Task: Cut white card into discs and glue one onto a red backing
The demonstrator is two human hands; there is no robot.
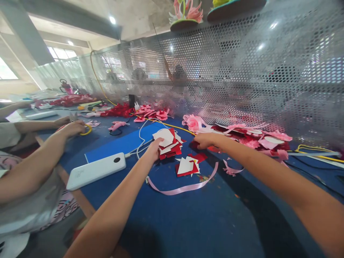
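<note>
A stack of red and white cut pieces (173, 148), which look like cloth or paper, is gripped between the thumb and fingers of my left hand (155, 148). My right hand (206, 140) reaches to the table near the pink pile, its fingers curled down onto a dark red piece (194, 145). Between and below my hands lies a smaller heap of red and white pieces (187, 166). A pink ribbon (182, 190) curves across the table in front of that heap.
A white power bank (96, 171) with cables lies left, beside a blue board (107, 147). Pink and red fabric flowers (195, 122) line the perforated metal screen (228, 79). At left, a co-worker's hands (73, 127) hold yellow-handled scissors (87, 130). A yellow cord (172, 125) runs behind.
</note>
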